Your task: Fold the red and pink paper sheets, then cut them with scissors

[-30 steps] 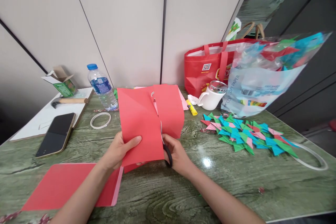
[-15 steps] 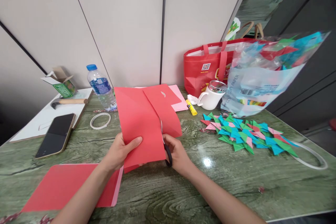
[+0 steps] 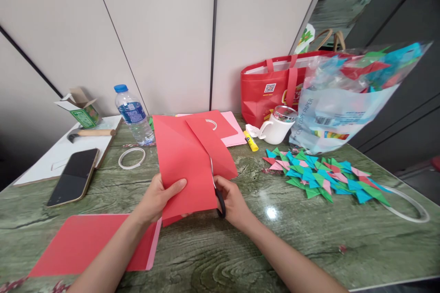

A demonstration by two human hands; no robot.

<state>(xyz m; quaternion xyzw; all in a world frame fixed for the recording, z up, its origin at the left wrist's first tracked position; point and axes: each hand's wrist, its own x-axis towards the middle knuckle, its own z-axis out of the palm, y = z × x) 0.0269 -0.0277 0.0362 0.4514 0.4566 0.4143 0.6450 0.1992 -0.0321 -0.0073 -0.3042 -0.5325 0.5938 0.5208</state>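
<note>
My left hand (image 3: 165,194) grips red paper (image 3: 185,174) by its lower left part, thumb on top and fingers behind. In my right hand (image 3: 228,197) is a pair of scissors (image 3: 221,202) with black handles, its blades set into the paper. A slit runs up from the blades, and the right strip of the paper folds over along it. The blade tips are hidden by the sheet. More red sheets (image 3: 89,242) with a pink one beneath lie on the table under my left forearm. Pink sheets (image 3: 235,130) rest behind the paper I hold.
Left: phone (image 3: 73,177), hammer (image 3: 92,132), small green box (image 3: 82,114), water bottle (image 3: 132,116) and tape roll (image 3: 132,158). Right: glue stick (image 3: 250,141), white mug (image 3: 277,128), red bag (image 3: 264,87), plastic bag (image 3: 330,110) of folded paper, folded paper pieces (image 3: 319,174) and a white ring (image 3: 412,206).
The scissor blades show a little more along the slit, and the folded strip has shifted slightly left. Both hands stay in nearly the same place with the same grips.
</note>
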